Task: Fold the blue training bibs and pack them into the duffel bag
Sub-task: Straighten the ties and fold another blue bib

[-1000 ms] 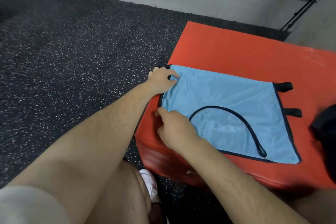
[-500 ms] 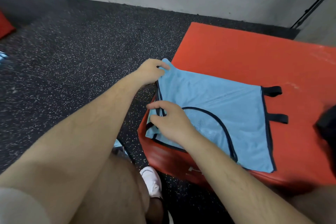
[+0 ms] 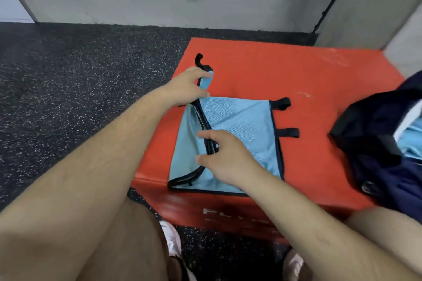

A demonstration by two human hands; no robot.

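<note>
A light-blue mesh training bib with dark trim (image 3: 239,125) is lying on the top of a red padded vinyl box (image 3: 296,70), and it is being folded. Its left side is rising off the box and turning over toward the right side, where two short black tabs (image 3: 283,104) are sticking out. The left hand (image 3: 185,88) is pinching the far raised corner between thumb and fingers. The right hand (image 3: 223,155) is pinching the dark-trimmed edge nearer the body. This fold is looking about half made, and packing this bib is yet to come. A dark navy duffel bag (image 3: 376,134) is sitting open on the right of the box, well apart from the bib. Pale blue cloth (image 3: 411,141) is showing inside it, probably bibs already packed. The frame edge is cutting the bag off, so their number is staying unknown, as is whether more bibs are waiting. The right hand is covering part of the fold line, and the white lettering on the box front is blurring beyond reading.
</note>
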